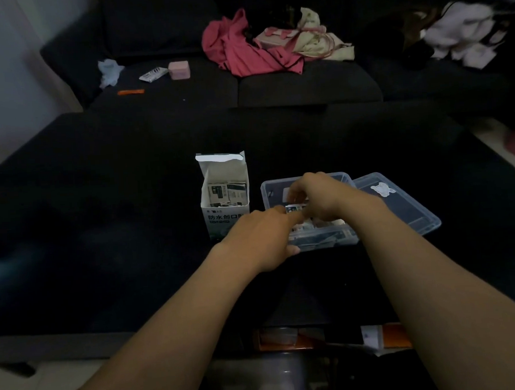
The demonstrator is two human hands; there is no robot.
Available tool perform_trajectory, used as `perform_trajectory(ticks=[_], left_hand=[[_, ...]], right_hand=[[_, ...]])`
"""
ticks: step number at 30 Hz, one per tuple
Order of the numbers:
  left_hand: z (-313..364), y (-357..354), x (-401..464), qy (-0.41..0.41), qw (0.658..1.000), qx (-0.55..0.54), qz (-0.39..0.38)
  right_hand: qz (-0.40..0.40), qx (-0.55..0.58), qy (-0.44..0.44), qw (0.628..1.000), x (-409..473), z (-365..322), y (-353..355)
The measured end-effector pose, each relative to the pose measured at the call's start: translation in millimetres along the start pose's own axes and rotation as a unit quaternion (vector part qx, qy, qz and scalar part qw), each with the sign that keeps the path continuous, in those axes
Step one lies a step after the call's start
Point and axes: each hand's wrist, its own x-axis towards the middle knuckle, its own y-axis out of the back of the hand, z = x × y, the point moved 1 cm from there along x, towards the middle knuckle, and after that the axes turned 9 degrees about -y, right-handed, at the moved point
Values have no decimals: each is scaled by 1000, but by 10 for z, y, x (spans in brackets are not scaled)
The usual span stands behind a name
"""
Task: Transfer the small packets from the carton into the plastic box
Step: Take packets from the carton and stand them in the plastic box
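An open white carton [225,207] stands upright on the dark table, with several small packets [228,193] upright inside it. Right of it sits a clear plastic box [272,188] holding several packets [321,231] along its near side. Both hands are over the box. My right hand [319,196] curls its fingers down onto a small packet [294,208] above the box. My left hand [264,239] reaches in from the left, its fingertips meeting the same packet and its lower fingers against the box's near left corner.
The box's clear lid [400,205] lies just right of the box, with a white sticker on it. A dark sofa behind the table carries pink clothing [242,49], a pink case [179,70], a packet and white cloth. Orange items lie under the table's near edge.
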Motion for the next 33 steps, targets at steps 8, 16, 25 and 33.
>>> perform_trajectory(ticks=[8, 16, 25, 33], left_hand=[[6, -43, 31, -9, 1000, -2, -14], [-22, -78, 28, -13, 1000, -9, 2], [-6, -49, 12, -7, 1000, -28, 12], [-1, -42, 7, -4, 999, -38, 23]], right_hand=[[38, 11, -43, 998, -65, 71, 154], [-4, -22, -83, 996, -103, 109, 90], [-10, -22, -56, 998, -112, 104, 108], [-26, -56, -30, 998, -48, 83, 59]])
